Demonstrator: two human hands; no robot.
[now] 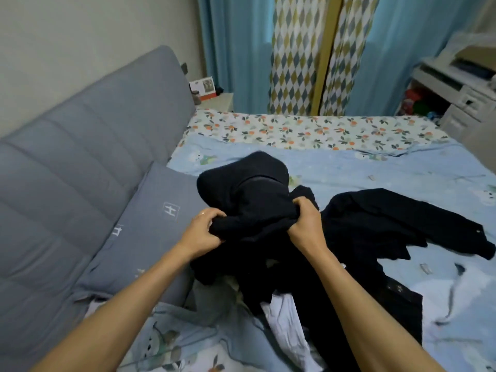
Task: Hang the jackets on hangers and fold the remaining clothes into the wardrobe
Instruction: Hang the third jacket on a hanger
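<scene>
Two hands grip one black hooded garment [249, 200] | left hand [202, 232] fingers curled on fabric at 9 o'clock | right hand [306, 224] clenching fabric at 3 o'clock | above bed [402, 167]

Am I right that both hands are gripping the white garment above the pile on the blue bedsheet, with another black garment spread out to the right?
Not quite: the head view shows the left hand and right hand gripping a black garment, not a white one. The white garment lies untouched lower in the pile. The rest holds: they are above the pile on the blue bedsheet, with another black garment spread out to the right.
</scene>
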